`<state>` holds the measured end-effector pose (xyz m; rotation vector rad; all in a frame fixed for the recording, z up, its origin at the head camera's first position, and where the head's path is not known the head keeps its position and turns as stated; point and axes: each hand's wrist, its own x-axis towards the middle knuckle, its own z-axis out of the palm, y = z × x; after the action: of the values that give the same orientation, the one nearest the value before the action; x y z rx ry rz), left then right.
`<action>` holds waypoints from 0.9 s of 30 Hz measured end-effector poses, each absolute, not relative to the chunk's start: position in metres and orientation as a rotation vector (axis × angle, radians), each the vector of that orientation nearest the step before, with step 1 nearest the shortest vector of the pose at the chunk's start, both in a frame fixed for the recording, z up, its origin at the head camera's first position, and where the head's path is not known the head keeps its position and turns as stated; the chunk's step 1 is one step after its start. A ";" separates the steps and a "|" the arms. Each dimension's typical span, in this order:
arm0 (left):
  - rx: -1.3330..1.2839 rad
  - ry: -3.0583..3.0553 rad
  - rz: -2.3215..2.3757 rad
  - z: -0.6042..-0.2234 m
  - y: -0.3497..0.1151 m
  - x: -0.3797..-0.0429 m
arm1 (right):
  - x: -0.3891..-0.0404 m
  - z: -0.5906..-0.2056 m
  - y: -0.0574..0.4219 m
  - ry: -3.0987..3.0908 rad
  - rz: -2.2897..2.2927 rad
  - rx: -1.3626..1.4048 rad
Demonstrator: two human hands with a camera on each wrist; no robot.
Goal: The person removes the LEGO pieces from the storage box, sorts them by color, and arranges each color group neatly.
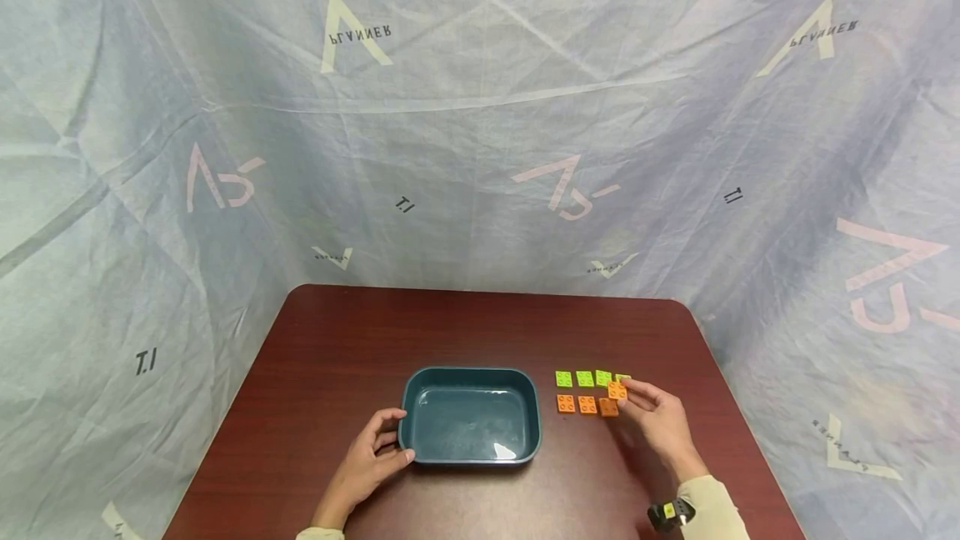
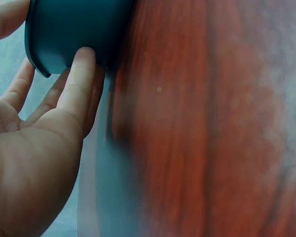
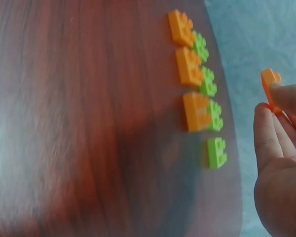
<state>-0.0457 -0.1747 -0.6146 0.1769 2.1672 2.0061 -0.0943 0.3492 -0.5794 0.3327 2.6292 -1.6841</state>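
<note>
A dark teal tray [image 1: 472, 373] stands on the table. My left hand [image 1: 365, 461] is at its left end, the thumb against the near corner and a forefinger at the rim; in the left wrist view the fingers [image 2: 78, 79] lie fairly straight along its outer wall. My right hand [image 1: 660, 423] pinches an orange toy brick [image 1: 617, 390] between thumb and fingertips, raised above the table in the right wrist view. Below it are three orange bricks [image 1: 587, 405] in a row and a row of several green bricks [image 1: 584, 378] behind them.
The dark red wooden table [image 1: 360, 332] has rounded far corners. Pale printed cloth [image 1: 465, 148] hangs behind it and along both sides. A black band [image 1: 670, 514] is around my right wrist. The brick rows lie to the right of the tray.
</note>
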 end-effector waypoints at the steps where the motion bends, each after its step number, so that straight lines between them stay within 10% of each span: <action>1: 0.177 2.170 2.004 -0.615 -0.175 -0.046 | -0.093 -0.581 0.352 2.631 -1.670 0.342; 27: 0.113 2.181 2.001 -0.616 -0.174 -0.045 | -0.088 -0.606 0.383 2.683 -1.538 0.463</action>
<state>-0.0453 -0.1739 -0.6160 0.1131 2.1807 2.0012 -0.0875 0.3833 -0.6059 0.4627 2.6831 -1.5377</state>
